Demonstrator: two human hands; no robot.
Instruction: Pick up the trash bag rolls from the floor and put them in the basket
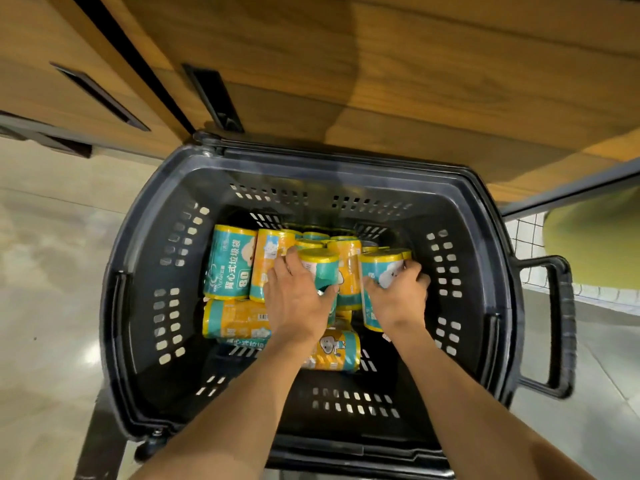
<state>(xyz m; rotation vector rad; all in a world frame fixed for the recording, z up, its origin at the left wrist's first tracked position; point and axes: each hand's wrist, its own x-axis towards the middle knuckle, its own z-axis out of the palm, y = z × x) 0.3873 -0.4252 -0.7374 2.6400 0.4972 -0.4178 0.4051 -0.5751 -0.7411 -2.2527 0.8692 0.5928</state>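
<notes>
**Both hands on rolls inside basket**

Pale glossy floor (52,271), wooden cabinet fronts (346,81) beyond the basket. Left hand (298,299) reaches into the black basket (138,258), fingers curled round an upright teal-and-yellow trash bag roll (320,268) near the basket's middle. Right hand (398,296) grasps a second roll (381,271), just right of the first, toward the basket's right wall. Remaining rolls (230,265) lie packed on the basket floor: several on their sides left of the left hand, others upright behind both hands, one (337,351) lying under the left wrist. A black handle (561,327) projects from the basket's right side.
</notes>
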